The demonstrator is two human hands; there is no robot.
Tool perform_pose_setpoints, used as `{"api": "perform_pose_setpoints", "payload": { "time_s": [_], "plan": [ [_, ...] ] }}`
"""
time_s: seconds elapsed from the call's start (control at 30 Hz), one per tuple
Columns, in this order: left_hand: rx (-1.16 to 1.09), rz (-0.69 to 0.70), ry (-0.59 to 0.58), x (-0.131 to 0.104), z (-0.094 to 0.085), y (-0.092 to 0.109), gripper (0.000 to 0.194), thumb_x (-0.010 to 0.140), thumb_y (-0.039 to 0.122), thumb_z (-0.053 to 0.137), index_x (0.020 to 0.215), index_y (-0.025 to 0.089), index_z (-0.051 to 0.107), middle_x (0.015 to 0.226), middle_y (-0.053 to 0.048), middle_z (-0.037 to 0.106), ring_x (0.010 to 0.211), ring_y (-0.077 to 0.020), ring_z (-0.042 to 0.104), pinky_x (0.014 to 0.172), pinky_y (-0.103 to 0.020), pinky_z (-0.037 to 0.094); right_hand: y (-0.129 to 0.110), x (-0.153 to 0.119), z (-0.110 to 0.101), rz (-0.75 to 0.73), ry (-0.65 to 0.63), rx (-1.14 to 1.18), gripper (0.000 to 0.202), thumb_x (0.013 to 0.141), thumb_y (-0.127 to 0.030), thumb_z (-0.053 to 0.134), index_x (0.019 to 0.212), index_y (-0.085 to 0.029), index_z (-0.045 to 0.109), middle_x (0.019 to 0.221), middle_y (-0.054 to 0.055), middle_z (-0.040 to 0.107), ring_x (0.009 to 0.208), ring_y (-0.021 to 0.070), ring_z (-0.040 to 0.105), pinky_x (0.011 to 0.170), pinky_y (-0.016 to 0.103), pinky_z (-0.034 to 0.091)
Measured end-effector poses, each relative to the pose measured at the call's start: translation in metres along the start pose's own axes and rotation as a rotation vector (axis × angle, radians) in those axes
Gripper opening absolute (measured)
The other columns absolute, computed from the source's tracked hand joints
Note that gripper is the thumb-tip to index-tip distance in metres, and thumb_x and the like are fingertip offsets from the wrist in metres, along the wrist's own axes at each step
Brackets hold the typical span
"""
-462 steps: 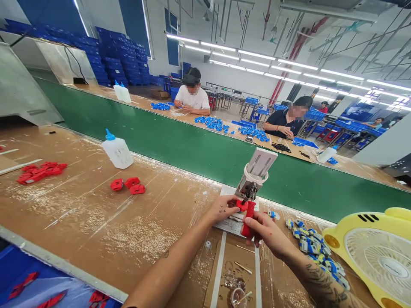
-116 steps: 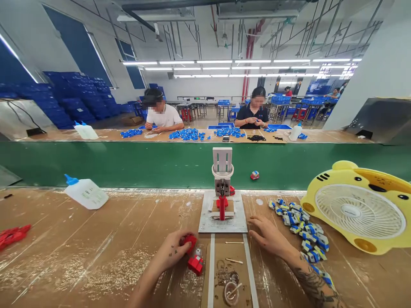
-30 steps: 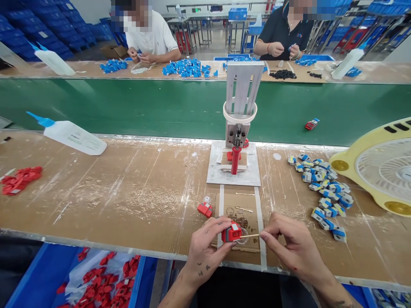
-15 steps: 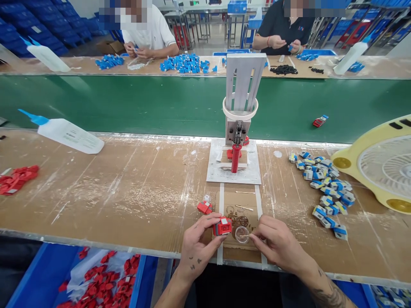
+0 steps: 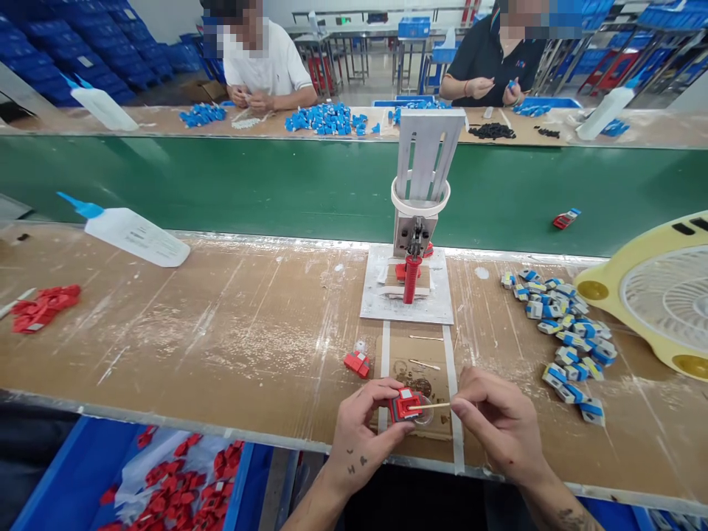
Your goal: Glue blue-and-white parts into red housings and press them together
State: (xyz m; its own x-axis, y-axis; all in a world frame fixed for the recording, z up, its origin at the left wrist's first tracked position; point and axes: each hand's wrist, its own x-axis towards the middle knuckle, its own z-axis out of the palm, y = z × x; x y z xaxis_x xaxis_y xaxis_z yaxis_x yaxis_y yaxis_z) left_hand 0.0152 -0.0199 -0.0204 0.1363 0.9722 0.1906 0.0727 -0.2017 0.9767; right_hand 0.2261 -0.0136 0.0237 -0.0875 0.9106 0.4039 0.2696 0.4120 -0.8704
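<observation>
Two bare hands meet over the bench: the left hand grasps a red part by its sides, and the right hand pinches a thin stick. The stick's tip, previously at the clear cup, now reaches the part's open recess.
</observation>
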Motion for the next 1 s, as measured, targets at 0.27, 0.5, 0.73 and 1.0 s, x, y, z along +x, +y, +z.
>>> {"api": "perform_pose_setpoints", "payload": {
  "time_s": [0.27, 0.5, 0.73, 1.0],
  "plan": [
    [0.033, 0.038, -0.005, 0.0, 0.002, 0.004, 0.02, 0.078, 0.029, 0.085, 0.091, 0.021, 0.073, 0.094, -0.007, 0.081, 0.088, -0.0213, 0.077, 0.079, -0.028, 0.063, -0.001, 0.003, 0.005, -0.111, -0.017, -0.125, 0.02, 0.091, -0.011, 0.062, 0.074, -0.022, 0.065, 0.056, -0.003, 0.061, 0.049, 0.0117, 0.053, 0.047, 0.021, 0.043],
    [0.056, 0.03, 0.028, 0.0, 0.001, 0.002, 0.02, 0.078, 0.03, 0.085, 0.092, 0.02, 0.075, 0.093, -0.009, 0.08, 0.086, -0.0222, 0.077, 0.076, -0.028, 0.064, -0.008, 0.0, -0.005, -0.173, -0.024, -0.33, 0.02, 0.09, -0.008, 0.062, 0.075, -0.021, 0.064, 0.057, -0.002, 0.057, 0.051, 0.0127, 0.052, 0.048, 0.022, 0.041],
    [0.02, -0.109, 0.13, 0.0, -0.005, -0.002, 0.019, 0.074, 0.025, 0.083, 0.091, 0.019, 0.076, 0.094, -0.01, 0.081, 0.082, -0.0238, 0.08, 0.073, -0.029, 0.066, -0.008, -0.005, -0.01, -0.182, -0.115, -0.368, 0.021, 0.096, -0.013, 0.058, 0.076, -0.02, 0.063, 0.06, -0.001, 0.054, 0.053, 0.0132, 0.051, 0.049, 0.023, 0.039],
    [-0.24, -0.333, 0.207, 0.0, -0.02, -0.013, 0.034, 0.068, 0.03, 0.089, 0.099, 0.02, 0.08, 0.093, -0.008, 0.084, 0.083, -0.0267, 0.081, 0.074, -0.027, 0.066, 0.019, -0.008, -0.03, 0.025, -0.262, -0.61, 0.026, 0.101, -0.034, 0.056, 0.083, -0.02, 0.068, 0.067, 0.002, 0.064, 0.063, 0.0171, 0.061, 0.061, 0.026, 0.047]
  ]
}}
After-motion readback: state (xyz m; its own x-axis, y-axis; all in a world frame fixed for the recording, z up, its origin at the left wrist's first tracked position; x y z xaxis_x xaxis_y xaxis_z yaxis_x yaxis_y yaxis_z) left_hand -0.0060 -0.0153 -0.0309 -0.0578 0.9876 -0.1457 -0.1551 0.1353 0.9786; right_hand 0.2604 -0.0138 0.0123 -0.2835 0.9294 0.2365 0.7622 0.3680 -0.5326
